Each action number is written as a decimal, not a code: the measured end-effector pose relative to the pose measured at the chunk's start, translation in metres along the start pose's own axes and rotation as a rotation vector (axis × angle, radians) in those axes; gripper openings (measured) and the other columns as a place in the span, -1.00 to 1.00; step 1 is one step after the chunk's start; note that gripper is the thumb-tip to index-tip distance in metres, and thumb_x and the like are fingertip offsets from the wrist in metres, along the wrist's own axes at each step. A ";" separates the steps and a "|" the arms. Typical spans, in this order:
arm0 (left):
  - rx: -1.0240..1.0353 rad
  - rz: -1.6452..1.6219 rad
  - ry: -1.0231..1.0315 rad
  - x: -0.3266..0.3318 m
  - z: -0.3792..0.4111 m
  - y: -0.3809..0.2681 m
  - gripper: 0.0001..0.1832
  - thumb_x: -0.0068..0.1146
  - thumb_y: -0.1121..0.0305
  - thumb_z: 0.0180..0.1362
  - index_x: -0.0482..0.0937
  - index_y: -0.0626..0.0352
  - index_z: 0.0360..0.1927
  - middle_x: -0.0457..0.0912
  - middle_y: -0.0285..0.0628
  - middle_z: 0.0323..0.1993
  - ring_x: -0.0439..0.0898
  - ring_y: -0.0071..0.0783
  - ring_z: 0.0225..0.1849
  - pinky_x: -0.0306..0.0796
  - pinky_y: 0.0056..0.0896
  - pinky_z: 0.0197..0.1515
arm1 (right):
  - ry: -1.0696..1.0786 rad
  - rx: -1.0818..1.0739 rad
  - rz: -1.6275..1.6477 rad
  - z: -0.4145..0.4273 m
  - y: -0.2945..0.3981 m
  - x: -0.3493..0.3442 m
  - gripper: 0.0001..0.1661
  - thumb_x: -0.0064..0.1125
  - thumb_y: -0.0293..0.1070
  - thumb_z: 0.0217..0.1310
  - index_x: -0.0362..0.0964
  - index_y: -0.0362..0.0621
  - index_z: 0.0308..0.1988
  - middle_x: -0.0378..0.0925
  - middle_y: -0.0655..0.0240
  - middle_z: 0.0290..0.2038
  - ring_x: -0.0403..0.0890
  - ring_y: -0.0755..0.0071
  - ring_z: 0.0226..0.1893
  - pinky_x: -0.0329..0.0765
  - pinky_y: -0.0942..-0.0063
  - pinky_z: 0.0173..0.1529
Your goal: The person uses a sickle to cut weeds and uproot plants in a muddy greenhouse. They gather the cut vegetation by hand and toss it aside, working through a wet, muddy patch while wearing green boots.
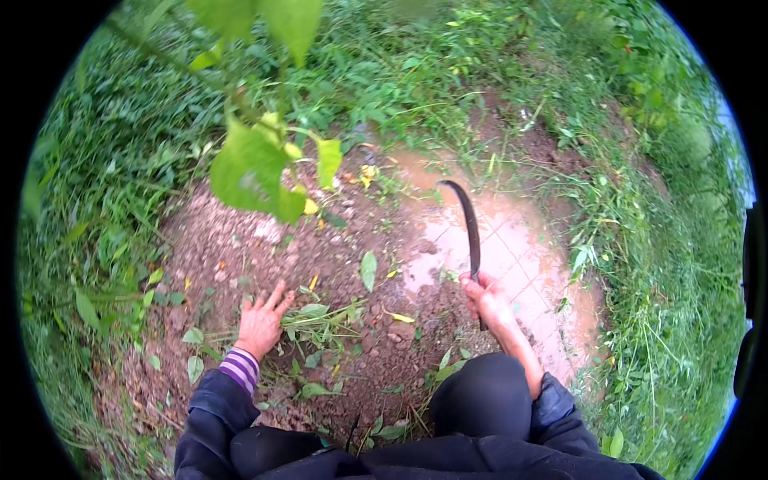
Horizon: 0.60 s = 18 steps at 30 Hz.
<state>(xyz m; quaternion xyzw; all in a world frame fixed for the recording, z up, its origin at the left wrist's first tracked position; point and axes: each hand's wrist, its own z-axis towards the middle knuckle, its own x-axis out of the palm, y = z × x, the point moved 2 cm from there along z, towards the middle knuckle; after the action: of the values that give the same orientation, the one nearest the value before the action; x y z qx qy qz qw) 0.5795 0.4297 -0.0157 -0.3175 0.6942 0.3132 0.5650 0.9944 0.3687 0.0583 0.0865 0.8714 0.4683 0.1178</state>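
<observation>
My right hand (491, 302) grips the handle of a sickle (468, 222), whose dark curved blade points away from me above a muddy puddle (510, 264). Over the brown soil on the left, my left hand (264, 321) has its fingers spread. Just right of it lies a small bunch of cut green weeds (318, 321); some stems run close to its fingers, and whether they touch is hard to tell. No object shows in that hand.
Leafy stems (252, 168) hang close to the camera at upper left and hide some ground. Dense grass and weeds (132, 120) border the bare soil (360, 372). My knee (483, 396) is beside my right forearm. Scattered leaves (368, 271) dot the earth.
</observation>
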 end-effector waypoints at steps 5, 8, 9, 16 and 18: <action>-0.057 0.136 0.084 0.039 0.016 -0.016 -0.53 0.03 0.42 -0.03 0.42 0.16 0.04 0.44 -0.09 0.00 0.48 -0.20 -0.09 0.21 -0.10 0.07 | -0.103 0.077 0.032 0.001 -0.027 -0.048 -0.83 0.07 -0.30 0.23 0.37 -0.15 -0.24 0.28 0.56 -0.62 0.24 0.68 -0.74 0.19 0.61 -0.68; -0.054 0.199 0.109 0.048 0.020 -0.016 -0.66 -0.04 0.41 0.02 0.47 0.23 -0.08 0.53 -0.08 -0.22 0.50 -0.21 -0.14 0.22 -0.11 0.05 | -0.203 0.138 0.120 0.003 -0.068 -0.081 -0.90 0.02 -0.35 0.20 0.34 -0.12 -0.29 0.25 0.53 -0.63 0.24 0.64 -0.75 0.19 0.59 -0.69; -0.031 0.237 0.108 0.045 0.021 -0.014 -0.71 -0.08 0.41 0.06 0.49 0.24 -0.13 0.56 -0.09 -0.29 0.52 -0.22 -0.18 0.23 -0.11 0.03 | -0.233 0.166 0.161 0.001 -0.077 -0.085 -0.92 0.01 -0.37 0.19 0.33 -0.11 -0.30 0.24 0.53 -0.64 0.24 0.63 -0.75 0.18 0.58 -0.70; -0.194 0.158 0.241 -0.009 0.043 -0.005 -0.85 0.03 0.34 0.02 0.59 0.08 -0.35 0.57 -0.14 -0.32 0.58 -0.21 -0.24 0.37 -0.18 -0.12 | -0.369 0.306 0.418 -0.032 -0.101 -0.096 -0.95 -0.03 -0.42 0.16 0.28 -0.08 -0.39 0.21 0.51 -0.65 0.21 0.60 -0.78 0.17 0.54 -0.72; -0.302 0.098 0.315 -0.029 0.050 -0.011 -0.85 0.08 0.33 -0.03 0.59 0.10 -0.38 0.57 -0.11 -0.34 0.60 -0.17 -0.26 0.43 -0.19 -0.19 | -0.360 0.314 0.416 -0.049 -0.094 -0.098 -0.93 -0.02 -0.38 0.18 0.31 -0.10 -0.38 0.22 0.51 -0.67 0.23 0.59 -0.79 0.19 0.52 -0.72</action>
<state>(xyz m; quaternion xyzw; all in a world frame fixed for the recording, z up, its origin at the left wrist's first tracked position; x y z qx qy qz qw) 0.6225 0.4656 0.0036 -0.4095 0.7335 0.3872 0.3799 1.0699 0.2524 0.0178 0.3616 0.8618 0.3194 0.1568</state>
